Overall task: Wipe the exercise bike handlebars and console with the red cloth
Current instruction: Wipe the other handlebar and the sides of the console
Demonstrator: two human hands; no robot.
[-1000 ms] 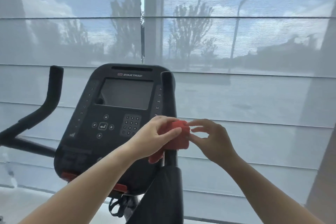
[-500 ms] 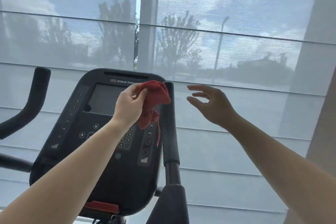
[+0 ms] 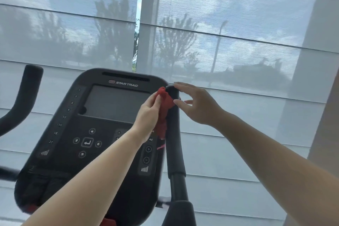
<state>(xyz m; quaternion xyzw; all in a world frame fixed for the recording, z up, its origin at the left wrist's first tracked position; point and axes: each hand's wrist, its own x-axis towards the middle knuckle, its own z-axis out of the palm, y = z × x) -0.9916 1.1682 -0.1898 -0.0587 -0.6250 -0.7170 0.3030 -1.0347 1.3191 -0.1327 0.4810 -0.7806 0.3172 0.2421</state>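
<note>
The black exercise bike console (image 3: pixel 88 126) with a dark screen and buttons stands in front of me. The right handlebar (image 3: pixel 175 134), a black padded upright post, rises beside its right edge. My left hand (image 3: pixel 149 113) grips the red cloth (image 3: pixel 164 112) and holds it against the left side of that post near its top; a strip of cloth hangs down. My right hand (image 3: pixel 196 104) is at the post's top on the right, fingers spread and lightly bent, fingertips at the padding. The left handlebar (image 3: pixel 23 97) curves up at the far left.
A large window with a translucent grey roller blind (image 3: pixel 229 42) fills the background close behind the bike. A pale wall or pillar (image 3: pixel 322 97) stands at the right edge. A red part (image 3: pixel 108 222) shows under the console.
My left hand has carried the cloth from the console front to the top of the right handlebar. My right hand has moved left to the post's top.
</note>
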